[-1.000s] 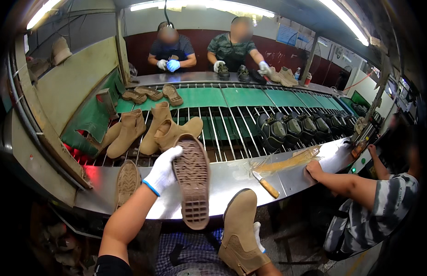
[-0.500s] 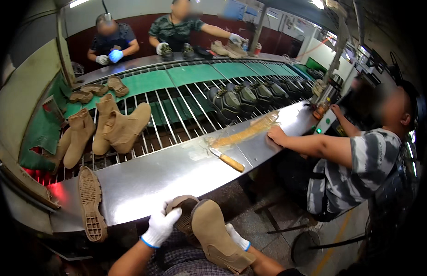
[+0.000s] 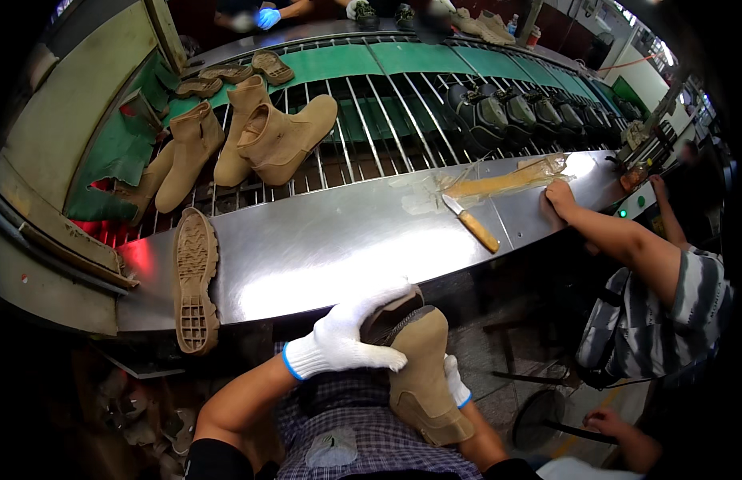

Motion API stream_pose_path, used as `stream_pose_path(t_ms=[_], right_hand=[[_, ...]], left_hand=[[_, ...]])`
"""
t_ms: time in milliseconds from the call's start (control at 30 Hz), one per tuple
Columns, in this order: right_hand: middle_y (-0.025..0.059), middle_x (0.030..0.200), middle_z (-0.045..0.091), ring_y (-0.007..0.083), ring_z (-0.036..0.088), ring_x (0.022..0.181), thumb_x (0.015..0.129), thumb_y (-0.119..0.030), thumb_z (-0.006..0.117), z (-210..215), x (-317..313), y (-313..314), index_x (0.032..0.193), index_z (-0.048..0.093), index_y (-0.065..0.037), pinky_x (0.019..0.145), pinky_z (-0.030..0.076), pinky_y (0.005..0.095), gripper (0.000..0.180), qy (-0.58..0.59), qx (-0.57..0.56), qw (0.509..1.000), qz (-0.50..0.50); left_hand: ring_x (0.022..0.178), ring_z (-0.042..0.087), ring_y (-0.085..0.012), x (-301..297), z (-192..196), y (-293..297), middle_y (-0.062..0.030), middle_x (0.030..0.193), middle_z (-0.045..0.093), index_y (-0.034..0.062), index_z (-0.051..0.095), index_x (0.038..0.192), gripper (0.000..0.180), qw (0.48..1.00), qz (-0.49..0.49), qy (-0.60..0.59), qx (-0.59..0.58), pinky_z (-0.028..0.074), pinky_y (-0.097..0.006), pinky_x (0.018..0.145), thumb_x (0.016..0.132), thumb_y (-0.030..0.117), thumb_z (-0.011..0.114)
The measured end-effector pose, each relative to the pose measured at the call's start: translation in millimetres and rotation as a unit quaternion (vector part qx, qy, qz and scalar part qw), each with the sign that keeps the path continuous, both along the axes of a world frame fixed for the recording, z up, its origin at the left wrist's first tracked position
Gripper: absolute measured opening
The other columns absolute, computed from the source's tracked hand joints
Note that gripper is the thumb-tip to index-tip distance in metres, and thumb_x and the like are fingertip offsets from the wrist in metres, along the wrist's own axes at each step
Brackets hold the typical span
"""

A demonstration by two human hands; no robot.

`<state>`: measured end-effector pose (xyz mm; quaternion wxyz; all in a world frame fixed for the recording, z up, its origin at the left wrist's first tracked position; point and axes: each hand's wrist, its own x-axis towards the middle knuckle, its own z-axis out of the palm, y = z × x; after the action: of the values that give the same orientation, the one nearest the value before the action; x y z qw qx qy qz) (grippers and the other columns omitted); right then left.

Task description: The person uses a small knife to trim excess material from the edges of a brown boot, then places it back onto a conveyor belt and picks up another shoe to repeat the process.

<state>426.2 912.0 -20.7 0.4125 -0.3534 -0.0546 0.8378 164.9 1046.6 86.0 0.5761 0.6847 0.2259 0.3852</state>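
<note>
One sole [image 3: 393,314] is held in left hand [image 3: 351,330] | boot [image 3: 421,364] beside its thumb | right hand [image 3: 456,382]: fingers hidden, grip cannot be told | toe edges best kept aligned

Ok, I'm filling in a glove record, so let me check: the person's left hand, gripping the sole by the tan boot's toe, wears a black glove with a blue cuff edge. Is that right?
Not quite: the glove is white, as the head view shows. The left hand does grip the sole by the tan boot's toe, and the cuff edge is blue.
</note>
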Motion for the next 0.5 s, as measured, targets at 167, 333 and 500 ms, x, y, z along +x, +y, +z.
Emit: stream_pose_path(t_ms=[167, 333, 500], right_hand=[[0.0157, 0.139, 0.069, 0.0220, 0.068, 0.122, 0.098, -0.077, 0.060, -14, 5, 7, 0.148, 0.055, 0.006, 0.101, 0.059, 0.0380, 0.097, -0.125, 0.192, 0.971, 0.064], [0.0128, 0.142, 0.067, 0.0194, 0.065, 0.125, 0.092, -0.086, 0.057, -3, -3, 19, 0.151, 0.052, 0.007, 0.104, 0.054, 0.0338, 0.110, -0.206, 0.267, 0.936, 0.104], [0.0111, 0.139, 0.068, 0.0182, 0.065, 0.122, 0.091, -0.086, 0.058, -5, -7, 11, 0.151, 0.052, 0.006, 0.103, 0.054, 0.0325, 0.110, -0.207, 0.241, 0.944, 0.085]], left_hand=[[0.153, 0.045, -0.0327, -1, 8, -6, -0.0213, 0.166, 0.045, 0.0003, 0.043, 0.161, 0.116, 0.999, 0.008, 0.038, 0.029, 0.037, -0.046, 0.127, 0.068, 0.035, 0.105], [0.148, 0.051, -0.0346, -16, 2, -5, -0.0227, 0.160, 0.051, -0.0015, 0.050, 0.156, 0.097, 0.999, 0.028, 0.007, 0.037, 0.042, -0.046, 0.124, 0.079, 0.034, 0.098], [0.146, 0.054, -0.0311, -28, -9, 1, -0.0202, 0.157, 0.055, -0.0033, 0.053, 0.153, 0.058, 0.999, 0.039, 0.019, -0.014, 0.042, -0.043, 0.122, 0.101, 0.012, 0.073]])
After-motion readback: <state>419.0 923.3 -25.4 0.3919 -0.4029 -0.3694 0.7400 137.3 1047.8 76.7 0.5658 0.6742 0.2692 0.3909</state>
